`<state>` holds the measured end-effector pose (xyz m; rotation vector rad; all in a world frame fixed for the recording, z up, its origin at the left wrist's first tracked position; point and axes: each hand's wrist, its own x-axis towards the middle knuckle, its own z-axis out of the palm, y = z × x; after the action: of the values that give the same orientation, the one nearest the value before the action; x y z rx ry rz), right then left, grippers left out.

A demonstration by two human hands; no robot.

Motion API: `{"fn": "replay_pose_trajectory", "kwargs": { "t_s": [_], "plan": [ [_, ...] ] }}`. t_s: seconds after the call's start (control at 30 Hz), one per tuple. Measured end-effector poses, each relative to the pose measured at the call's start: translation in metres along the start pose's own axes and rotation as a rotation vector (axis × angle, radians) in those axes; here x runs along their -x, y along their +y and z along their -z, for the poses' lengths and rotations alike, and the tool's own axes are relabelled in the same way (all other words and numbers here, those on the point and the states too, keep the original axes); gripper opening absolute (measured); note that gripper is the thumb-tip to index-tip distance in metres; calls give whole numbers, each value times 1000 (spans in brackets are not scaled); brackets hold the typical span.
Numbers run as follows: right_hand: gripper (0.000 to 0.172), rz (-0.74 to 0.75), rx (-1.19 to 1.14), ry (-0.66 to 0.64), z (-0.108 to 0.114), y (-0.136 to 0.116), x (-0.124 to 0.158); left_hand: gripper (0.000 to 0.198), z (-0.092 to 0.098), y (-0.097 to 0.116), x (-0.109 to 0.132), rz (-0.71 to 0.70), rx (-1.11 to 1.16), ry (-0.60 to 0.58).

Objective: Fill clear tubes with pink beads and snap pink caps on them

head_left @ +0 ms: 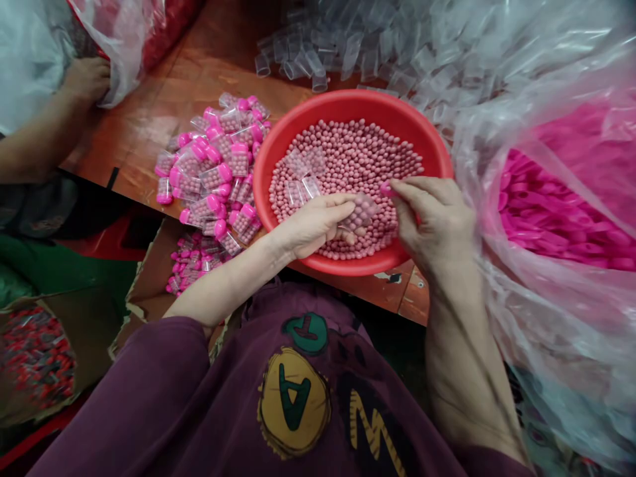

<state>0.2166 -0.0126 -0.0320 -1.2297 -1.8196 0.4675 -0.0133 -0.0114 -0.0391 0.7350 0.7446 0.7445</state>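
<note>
Over a red basin (348, 267) of small pink beads (358, 152), my left hand (322, 225) is closed round a clear container filled with beads (362, 211). My right hand (432, 215) pinches a bright pink cap (386, 189) close to the container's right end, apart from it. Empty clear tubes (302, 191) lie on the beads at the basin's left. Left of the basin is a heap of filled, pink-capped containers (213, 175).
Clear tubes (318, 63) are piled behind the basin. A plastic bag (501, 278) of pink caps (556, 205) stands at right. Below the table's left edge, cardboard boxes (94, 324) hold capped pieces. At upper left, another person's hand (89, 79) touches a bag (124, 40).
</note>
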Motion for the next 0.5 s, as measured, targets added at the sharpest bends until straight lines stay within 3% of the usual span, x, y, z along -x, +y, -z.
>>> {"fn": "replay_pose_trajectory", "kwargs": {
  "t_s": [0.1, 0.23, 0.37, 0.5],
  "plan": [
    [19, -59, -119, 126, -11, -7, 3, 22, -4, -3, 0, 14, 47, 61],
    [13, -170, -287, 91, -24, -23, 6, 24, -8, -11, 0, -54, 43, 111],
    [14, -197, -250, 82, -28, -27, 9, 30, -13, -18, 2, -77, 70, 157],
    [15, -165, -217, 108, -30, -27, 13, 21, -20, -21, 5, -88, 72, 187]
  ]
}}
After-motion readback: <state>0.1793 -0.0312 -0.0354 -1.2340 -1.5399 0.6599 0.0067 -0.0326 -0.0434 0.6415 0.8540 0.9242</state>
